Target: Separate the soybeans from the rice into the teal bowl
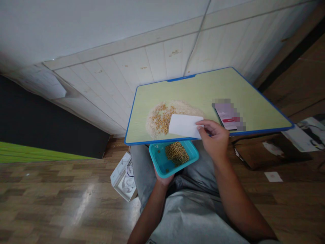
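My right hand (pixel 215 137) pinches the right end of a white card (pixel 184 125) between thumb and fingers, over the near edge of the table. To the card's left and behind it lie round yellow beans (pixel 162 117), mixed with a spread of pale rice-like grains (pixel 186 107). Below the table edge, over my lap, my left hand (pixel 164 179) supports a turquoise plastic tub (pixel 158 162) from underneath; its fingers are mostly hidden by the tub. Inside it, more beans (pixel 177 152) are heaped toward the back right.
The yellow-green table (pixel 203 83) has a blue rim and stands against a white panelled wall (pixel 157 64). A partly blurred phone-like object (pixel 227 117) lies on its right half. On the floor are an open white box (pixel 125 179) and a cardboard box (pixel 269 152).
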`<state>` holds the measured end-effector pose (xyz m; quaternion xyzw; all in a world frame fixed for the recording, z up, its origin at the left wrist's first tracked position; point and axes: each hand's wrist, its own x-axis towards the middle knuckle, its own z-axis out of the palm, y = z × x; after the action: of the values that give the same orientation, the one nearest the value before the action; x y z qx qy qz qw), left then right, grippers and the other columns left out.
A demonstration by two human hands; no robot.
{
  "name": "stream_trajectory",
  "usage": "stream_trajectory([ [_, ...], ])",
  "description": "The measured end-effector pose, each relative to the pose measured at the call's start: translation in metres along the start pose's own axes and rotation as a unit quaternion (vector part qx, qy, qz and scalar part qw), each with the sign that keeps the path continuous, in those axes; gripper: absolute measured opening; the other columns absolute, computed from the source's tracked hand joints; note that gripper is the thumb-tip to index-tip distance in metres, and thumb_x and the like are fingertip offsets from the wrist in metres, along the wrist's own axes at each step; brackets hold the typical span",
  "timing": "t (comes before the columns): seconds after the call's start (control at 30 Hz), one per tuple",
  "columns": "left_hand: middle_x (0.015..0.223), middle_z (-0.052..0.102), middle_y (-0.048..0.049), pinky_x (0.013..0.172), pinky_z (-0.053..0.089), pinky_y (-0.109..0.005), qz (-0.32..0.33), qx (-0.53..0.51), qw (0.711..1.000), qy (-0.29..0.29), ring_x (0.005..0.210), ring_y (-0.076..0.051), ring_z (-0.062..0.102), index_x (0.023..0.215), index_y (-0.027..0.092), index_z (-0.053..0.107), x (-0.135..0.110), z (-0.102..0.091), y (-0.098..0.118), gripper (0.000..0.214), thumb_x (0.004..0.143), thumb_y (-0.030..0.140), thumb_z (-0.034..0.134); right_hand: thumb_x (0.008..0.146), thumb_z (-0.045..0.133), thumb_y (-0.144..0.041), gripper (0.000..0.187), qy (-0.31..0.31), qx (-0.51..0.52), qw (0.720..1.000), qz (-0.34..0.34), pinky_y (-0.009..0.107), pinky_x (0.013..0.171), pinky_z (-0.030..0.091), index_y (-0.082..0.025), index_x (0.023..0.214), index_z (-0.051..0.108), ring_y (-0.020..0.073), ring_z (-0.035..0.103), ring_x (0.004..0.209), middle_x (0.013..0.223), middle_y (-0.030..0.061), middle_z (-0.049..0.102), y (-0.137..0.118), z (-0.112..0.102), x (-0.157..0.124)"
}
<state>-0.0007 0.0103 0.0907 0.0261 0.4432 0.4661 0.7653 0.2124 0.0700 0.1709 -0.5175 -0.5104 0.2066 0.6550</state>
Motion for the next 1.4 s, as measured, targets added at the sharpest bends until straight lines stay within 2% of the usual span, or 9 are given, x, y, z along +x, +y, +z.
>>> stream_trajectory([
  [0.1, 0.163, 0.080, -0.0060, 0.145, 0.042, -0.063, 0.013, -0.044, 0.998, -0.030, 0.171, -0.039, 0.057, 0.142, 0.033, 0.087, 0.000, -0.002, -0.003, 0.064, 0.118, 0.060, 0.034, 0.093, 0.079, -0.023, 0.011, 0.026, -0.008, 1.000, -0.006, 0.035, 0.078, 0.070, -0.026, 0.097, 0.089, 0.0234, 0.085, 0.086, 0.096, 0.0041, 0.090, 0.003, -0.006, 0.005],
  [0.23, 0.164, 0.079, -0.0067, 0.148, 0.035, -0.064, 0.007, -0.082, 0.996, -0.039, 0.173, -0.037, 0.055, 0.145, 0.030, 0.086, -0.001, -0.002, -0.006, 0.064, 0.117, 0.061, 0.037, 0.093, 0.078, -0.023, 0.011, 0.063, -0.022, 0.998, -0.011, 0.038, 0.083, 0.071, -0.024, 0.098, 0.088, 0.0238, 0.085, 0.087, 0.096, 0.0045, 0.089, 0.004, -0.010, 0.009],
  [0.5, 0.165, 0.079, -0.0039, 0.145, 0.042, -0.064, 0.001, -0.104, 0.993, -0.052, 0.170, -0.037, 0.058, 0.141, 0.031, 0.087, -0.004, 0.000, -0.006, 0.068, 0.118, 0.066, 0.033, 0.093, 0.079, -0.025, 0.008, 0.129, -0.013, 0.991, -0.028, 0.041, 0.087, 0.072, -0.024, 0.098, 0.085, 0.0250, 0.084, 0.093, 0.099, 0.0054, 0.087, 0.001, -0.010, 0.012],
  [0.73, 0.168, 0.076, -0.0073, 0.145, 0.039, -0.067, 0.006, -0.099, 0.994, -0.054, 0.170, -0.040, 0.058, 0.141, 0.028, 0.088, -0.002, 0.000, -0.007, 0.070, 0.118, 0.065, 0.033, 0.094, 0.077, -0.024, 0.011, 0.098, -0.018, 0.995, -0.028, 0.037, 0.081, 0.070, -0.025, 0.098, 0.087, 0.0233, 0.084, 0.089, 0.098, 0.0049, 0.088, 0.003, -0.007, 0.009],
  [0.93, 0.161, 0.081, -0.0058, 0.147, 0.036, -0.064, 0.010, -0.081, 0.996, -0.033, 0.171, -0.039, 0.056, 0.134, 0.032, 0.091, -0.006, 0.007, -0.005, 0.068, 0.117, 0.062, 0.033, 0.094, 0.080, -0.025, 0.008, 0.093, -0.001, 0.995, -0.037, 0.036, 0.080, 0.071, -0.026, 0.097, 0.087, 0.0238, 0.085, 0.091, 0.098, 0.0049, 0.088, 0.001, -0.005, 0.007],
  [1.17, 0.166, 0.077, -0.0019, 0.145, 0.042, -0.064, 0.019, -0.035, 0.997, -0.059, 0.173, -0.039, 0.053, 0.141, 0.035, 0.088, -0.003, 0.004, -0.007, 0.060, 0.114, 0.062, 0.041, 0.095, 0.079, -0.023, 0.010, 0.042, 0.007, 0.998, -0.035, 0.035, 0.078, 0.071, -0.026, 0.096, 0.088, 0.0231, 0.086, 0.090, 0.098, 0.0040, 0.090, 0.002, -0.007, 0.006],
  [1.4, 0.166, 0.077, -0.0005, 0.146, 0.040, -0.064, 0.037, -0.004, 0.998, -0.051, 0.174, -0.038, 0.053, 0.145, 0.037, 0.086, -0.004, 0.003, -0.008, 0.058, 0.113, 0.063, 0.045, 0.095, 0.079, -0.022, 0.010, 0.046, 0.019, 0.998, -0.030, 0.035, 0.079, 0.071, -0.026, 0.096, 0.089, 0.0233, 0.087, 0.091, 0.098, 0.0041, 0.090, 0.003, -0.006, 0.005],
])
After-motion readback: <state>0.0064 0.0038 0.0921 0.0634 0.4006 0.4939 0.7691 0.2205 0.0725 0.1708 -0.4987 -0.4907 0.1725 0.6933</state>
